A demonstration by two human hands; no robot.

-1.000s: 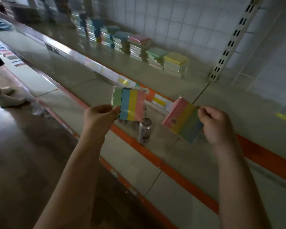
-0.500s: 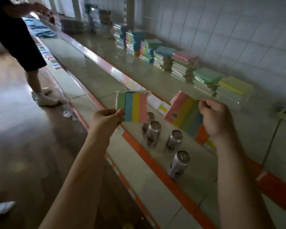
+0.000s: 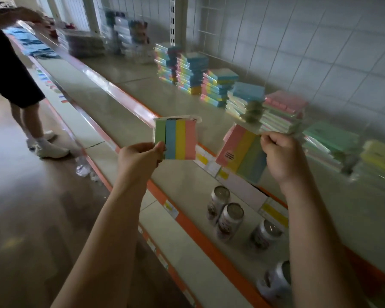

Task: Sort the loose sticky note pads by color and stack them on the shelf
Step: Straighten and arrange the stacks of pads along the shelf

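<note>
My left hand (image 3: 140, 160) and right hand (image 3: 280, 155) each pinch a light, film-slick striped pad (image 3: 176, 140) by one corner, short of the shelf (image 3: 142, 90); edge grips should hold.

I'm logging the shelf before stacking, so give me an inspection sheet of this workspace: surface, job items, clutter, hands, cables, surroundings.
Surface: upper shelf, glossy, with an orange-edged front rail.
Job's things: a striped sticky note pad in the left hand; a second striped pad in the right hand; stacks of pads along the back wall, pink, green and yellow ones at the right.
Clutter: drink cans on the lower shelf; crumpled wrappers on the floor.
Hands: each pinches its pad by an edge, held above the shelf.
Cables: nothing seen.
Surroundings: tiled wall; another person standing farther along the shelf.
</note>
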